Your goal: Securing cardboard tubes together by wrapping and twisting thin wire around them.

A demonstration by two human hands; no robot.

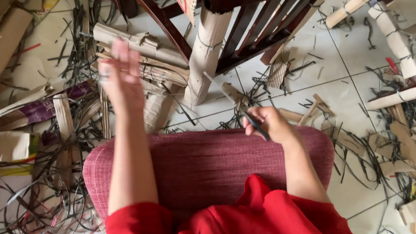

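Right hand [269,124], centre frame, is closed around a thin dark blade [253,120] above the red cushion [207,162]. Left hand [120,79], upper left, is raised, fingers spread, empty. Risk: the blade may slip and cut the cushion; loose strapping [34,197] may snag.

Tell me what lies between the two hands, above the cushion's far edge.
In the head view, between the left hand and the right hand stands a cardboard-wrapped chair leg on the tiled floor, with loose cardboard scraps.
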